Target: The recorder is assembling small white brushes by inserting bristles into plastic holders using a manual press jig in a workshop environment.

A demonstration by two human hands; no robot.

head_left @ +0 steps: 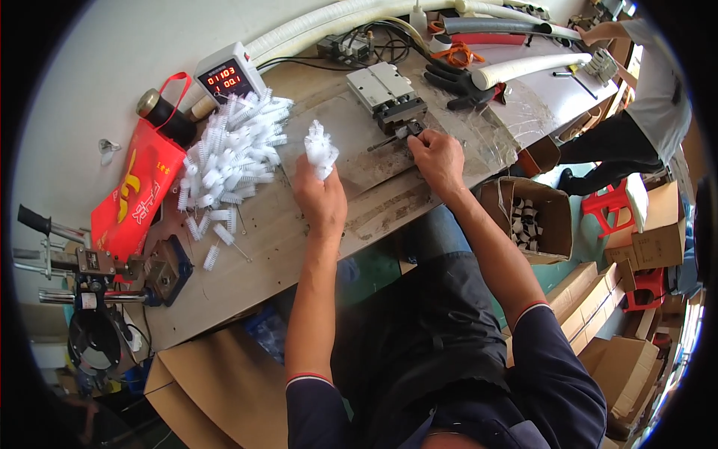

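Gripping a bunch of brushes (320, 150), the left hand (320, 196) keeps them ready; the right hand (437, 159) pinches one at the clamp (400, 118)

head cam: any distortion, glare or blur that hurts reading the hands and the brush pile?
Head view: strong fisheye, the workbench edges bow and black vignette fills the corners; even daylight, soft shadows; mild glare on the plastic sheet; left hand, right hand and white brush pile sharp, pile whites near clipping.
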